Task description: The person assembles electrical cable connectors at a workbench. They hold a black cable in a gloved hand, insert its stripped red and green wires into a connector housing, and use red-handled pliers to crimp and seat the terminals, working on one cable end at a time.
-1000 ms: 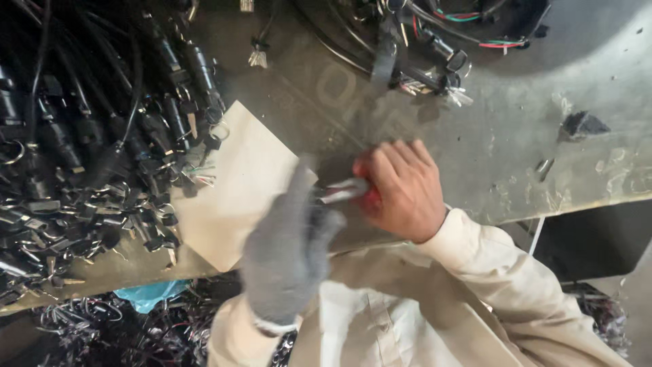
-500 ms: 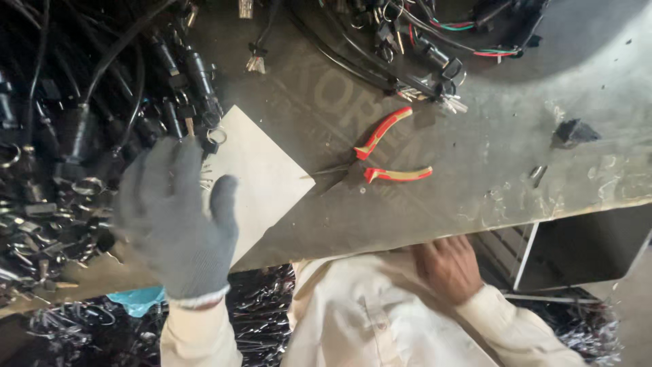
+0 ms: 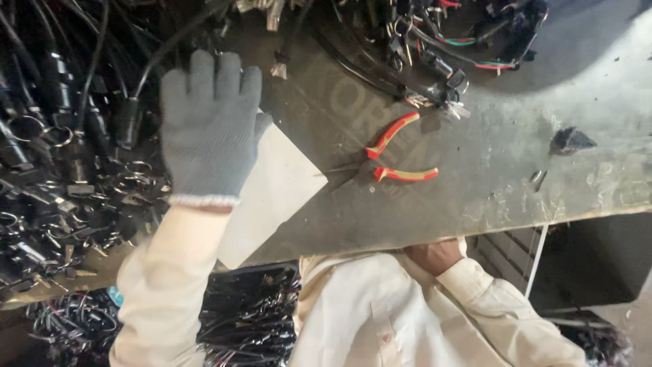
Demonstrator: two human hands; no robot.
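My left hand wears a grey knit glove and is stretched out flat, fingers apart, over the edge of a pile of black cables and connectors. It holds nothing. My right hand is bare and pulled back below the table edge against my pale shirt; only part of it shows. Red-handled pliers lie open on the grey table, apart from both hands. A white sheet lies on the table under my left wrist.
More black cables with red and green wires are heaped at the back of the table. A small dark scrap lies at the right. Bundled cables sit below the table's front edge.
My right hand let go of the pliers, left them on the table and drew back under the edge. My left hand moved left and up over the cable pile.
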